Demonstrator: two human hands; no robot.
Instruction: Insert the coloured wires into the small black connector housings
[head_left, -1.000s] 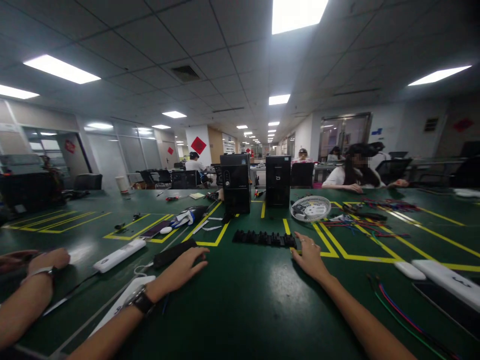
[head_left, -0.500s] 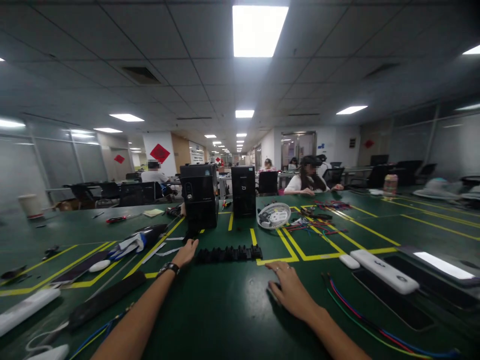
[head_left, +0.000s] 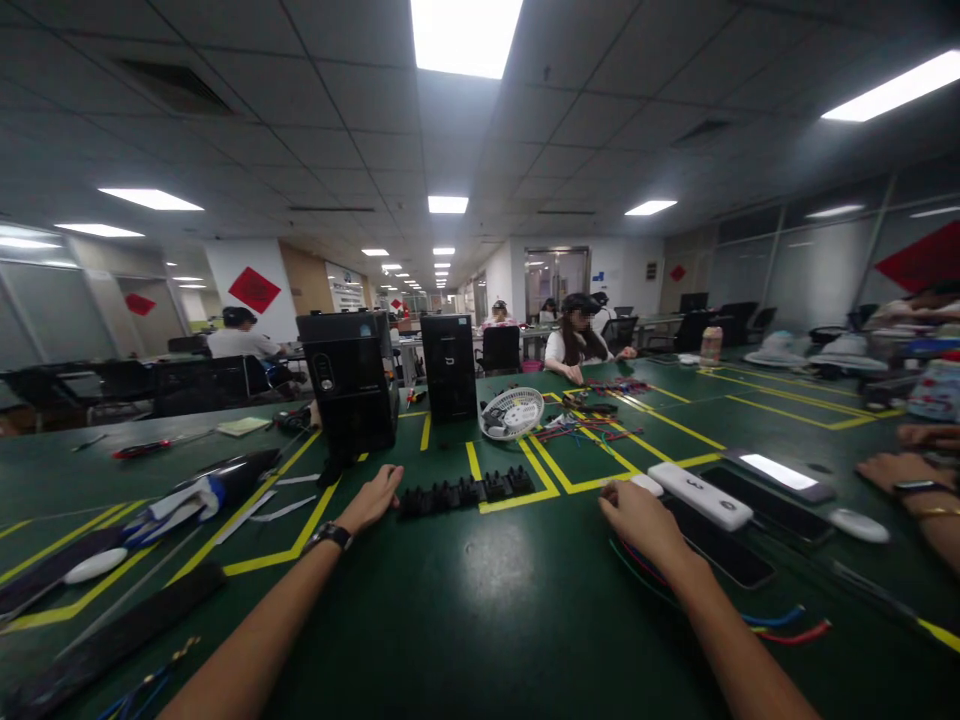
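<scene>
My left hand (head_left: pixel 371 502), with a watch on its wrist, is closed at the left end of a long black slotted strip (head_left: pixel 465 492). The strip lies flat on the green table (head_left: pixel 480 610), its right part over a yellow tape line. My right hand (head_left: pixel 641 518) is closed, fingers bent down, at the far end of a small bundle of coloured wires (head_left: pixel 784 620). Their blue and red near ends show to the right of my forearm. The exact grip of the right fingertips is hidden behind the hand.
Two black computer towers (head_left: pixel 352 385) stand beyond the strip, with a white basket (head_left: pixel 511 414) and loose wires to their right. White power strip (head_left: pixel 699 495) and dark phones lie beside my right hand. Other people's hands rest at the right edge (head_left: pixel 911 480).
The view has turned right. The black strip has shifted right on the table with my left hand at its end. My right hand has moved right, from open to closed at the wires.
</scene>
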